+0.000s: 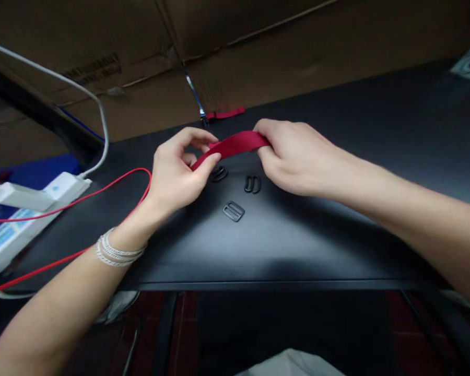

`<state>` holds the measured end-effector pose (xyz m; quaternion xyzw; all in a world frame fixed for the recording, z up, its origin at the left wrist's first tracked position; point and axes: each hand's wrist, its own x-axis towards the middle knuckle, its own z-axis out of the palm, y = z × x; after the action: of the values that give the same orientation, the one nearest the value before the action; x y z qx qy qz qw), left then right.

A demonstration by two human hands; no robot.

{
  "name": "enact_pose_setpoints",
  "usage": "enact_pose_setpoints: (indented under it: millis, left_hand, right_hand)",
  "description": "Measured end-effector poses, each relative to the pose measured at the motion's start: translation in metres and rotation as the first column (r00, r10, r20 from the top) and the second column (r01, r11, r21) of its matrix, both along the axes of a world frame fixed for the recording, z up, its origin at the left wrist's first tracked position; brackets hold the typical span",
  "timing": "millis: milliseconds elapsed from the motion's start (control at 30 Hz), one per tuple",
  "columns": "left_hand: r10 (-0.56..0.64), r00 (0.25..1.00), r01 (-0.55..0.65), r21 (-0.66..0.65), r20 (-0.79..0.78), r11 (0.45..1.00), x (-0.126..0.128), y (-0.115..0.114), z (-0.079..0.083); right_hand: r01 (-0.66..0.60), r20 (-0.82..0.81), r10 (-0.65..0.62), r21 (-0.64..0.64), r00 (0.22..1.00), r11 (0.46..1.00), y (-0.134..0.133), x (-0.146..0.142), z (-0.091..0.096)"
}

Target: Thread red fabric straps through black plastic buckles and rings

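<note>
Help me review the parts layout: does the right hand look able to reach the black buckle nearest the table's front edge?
Probably yes: nothing covers the buckle, which lies flat on the tabletop. The right hand holds the red strap, though, so it may need to let go first.

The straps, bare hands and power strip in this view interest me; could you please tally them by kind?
Straps: 2, the held red strap and the far red strap
Hands: 2, left hand and right hand
White power strip: 1
Total: 5
</note>
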<state>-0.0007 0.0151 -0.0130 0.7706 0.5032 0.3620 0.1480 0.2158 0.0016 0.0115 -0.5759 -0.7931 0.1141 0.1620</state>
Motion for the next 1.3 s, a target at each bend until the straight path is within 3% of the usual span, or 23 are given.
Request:
enact_pose_setpoints:
  millis: [200,367,567,700,800,867,1100,1167,1300]
  left_hand:
    - [0.119,0.992,-0.118,0.011,-0.039,0.993,-0.001,0.006,0.0]
    - [0.144,0.989,-0.144,0.008,-0.025,0.99,-0.002,0.008,-0.002]
    - [0.02,1.0,-0.02,-0.012,0.009,1.0,0.001,0.003,-0.001]
    - [-0.149,0.986,0.152,-0.028,0.08,0.988,0.004,-0.002,0.0]
    - [-0.289,0.945,0.295,-0.017,0.15,0.955,0.005,-0.003,-0.002]
    - [-0.331,0.927,0.339,-0.017,0.175,0.941,0.005,-0.003,-0.003]
    - [-0.222,0.974,0.221,0.024,0.039,0.975,0.005,-0.003,-0.002]
    - [-0.213,0.977,0.213,0.012,0.006,0.977,0.004,-0.004,-0.001]
    - [-0.227,0.973,0.227,-0.012,-0.04,0.974,0.005,-0.007,0.003]
  right_hand:
    - [0.08,-0.153,-0.079,-0.001,0.985,0.997,0.003,0.001,-0.005]
    - [0.102,-0.028,-0.101,0.062,0.995,0.993,0.004,0.002,-0.001]
    - [0.123,0.049,-0.125,0.047,0.991,0.991,0.009,0.008,0.0]
    - [-0.076,0.032,0.075,0.036,0.997,0.996,0.006,0.005,-0.006]
    - [-0.25,-0.046,0.254,0.086,0.966,0.965,0.0,-0.001,-0.01]
    - [-0.262,-0.067,0.269,0.096,0.961,0.96,-0.003,-0.004,-0.01]
    - [0.063,-0.043,-0.06,0.085,0.997,0.994,0.003,0.002,0.002]
    - [0.058,-0.034,-0.056,0.062,0.998,0.996,0.004,0.003,0.003]
    - [-0.084,-0.026,0.085,0.026,0.996,0.996,0.0,0.0,0.0]
